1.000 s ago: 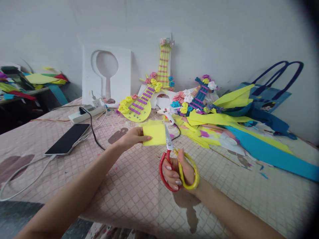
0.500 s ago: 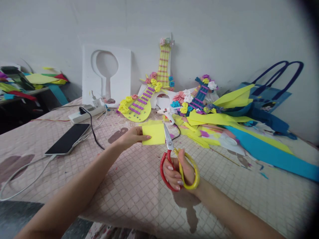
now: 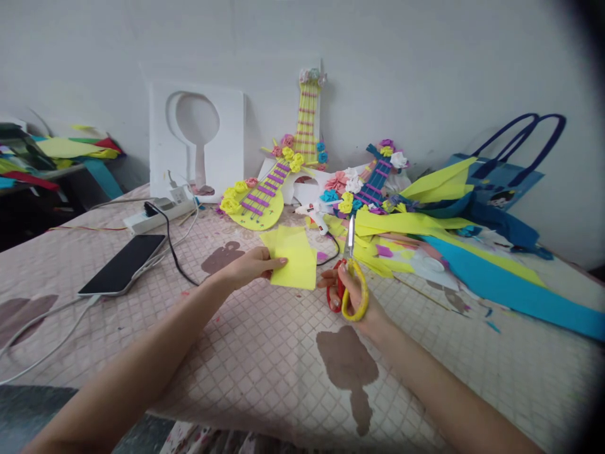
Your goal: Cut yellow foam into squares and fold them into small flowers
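Between thumb and fingers, my left hand pinches yellow crepe paper by its left side. The paper looks layered, with one piece fanned out behind another. Just right of it, my right hand is wrapped round the scissors, which have one red and one yellow handle. Their blades are together and point away from me, apart from the paper. A white glue gun lies just beyond the paper.
Flower-trimmed paper instruments, one a yellow lute shape, lean at the back. Yellow strips and a blue strip cover the right side. A phone, cables and a power strip lie left. A blue bag stands back right.
The scissors have come away from the paper's right edge, moved right and closed. The yellow paper has turned slightly, with its layers fanned apart, still in my left hand.
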{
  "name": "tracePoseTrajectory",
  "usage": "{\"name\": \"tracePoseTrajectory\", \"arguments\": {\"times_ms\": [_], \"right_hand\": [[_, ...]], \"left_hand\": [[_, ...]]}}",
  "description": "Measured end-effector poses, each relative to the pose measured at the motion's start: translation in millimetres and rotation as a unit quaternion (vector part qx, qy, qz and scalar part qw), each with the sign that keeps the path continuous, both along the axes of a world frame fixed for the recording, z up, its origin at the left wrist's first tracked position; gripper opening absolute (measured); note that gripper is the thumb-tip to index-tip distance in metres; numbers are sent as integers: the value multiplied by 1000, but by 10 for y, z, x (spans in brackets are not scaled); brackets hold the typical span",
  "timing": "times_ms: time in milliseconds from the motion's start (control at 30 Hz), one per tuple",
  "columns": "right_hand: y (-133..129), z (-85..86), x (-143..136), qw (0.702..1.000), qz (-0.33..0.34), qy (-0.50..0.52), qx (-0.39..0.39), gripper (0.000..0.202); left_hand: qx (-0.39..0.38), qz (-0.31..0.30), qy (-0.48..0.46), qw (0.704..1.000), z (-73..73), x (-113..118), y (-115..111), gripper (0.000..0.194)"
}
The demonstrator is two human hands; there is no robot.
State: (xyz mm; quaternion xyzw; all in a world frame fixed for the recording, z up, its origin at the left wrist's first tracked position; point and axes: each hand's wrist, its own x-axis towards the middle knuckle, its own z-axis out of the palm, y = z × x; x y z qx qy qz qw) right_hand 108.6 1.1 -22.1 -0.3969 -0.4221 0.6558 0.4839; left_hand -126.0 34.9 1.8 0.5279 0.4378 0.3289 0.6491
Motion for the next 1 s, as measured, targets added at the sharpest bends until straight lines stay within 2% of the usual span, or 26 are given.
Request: {"name": "tracePoseTrajectory", "arguments": {"times_ms": [167, 300, 367, 433, 567, 700, 833, 933, 1000], "right_hand": [[-41, -39, -18, 997, 61, -17, 46, 39], [-70, -128, -49, 997, 14, -64, 39, 28], [-68, -159, -51, 997, -8, -73, 32, 27], [-59, -163, -43, 997, -19, -74, 26, 25], [-51, -102, -28, 997, -39, -72, 16, 25], [-72, -37, -36, 996, -43, -74, 2, 25], [-78, -38, -28, 997, -30, -66, 3, 23], [-71, -49, -11, 998, -25, -58, 5, 23], [-71, -46, -6, 998, -27, -53, 1, 23]], "left_hand": [[-8, -50, -5, 999, -34, 99, -75, 31], [-12, -72, -6, 997, -97, 164, -115, 38], [0, -50, -1, 999, -109, 167, -104, 38], [30, 3, 25, 999, -77, 145, -51, 35], [112, 118, 155, 974, 97, 73, 236, 29], [122, 116, 204, 964, 207, 64, 690, 21], [117, 110, 278, 947, 152, 79, 1049, 22], [163, 147, 321, 921, 122, 67, 1115, 40], [217, 184, 335, 898, 137, 72, 1036, 57]]}}
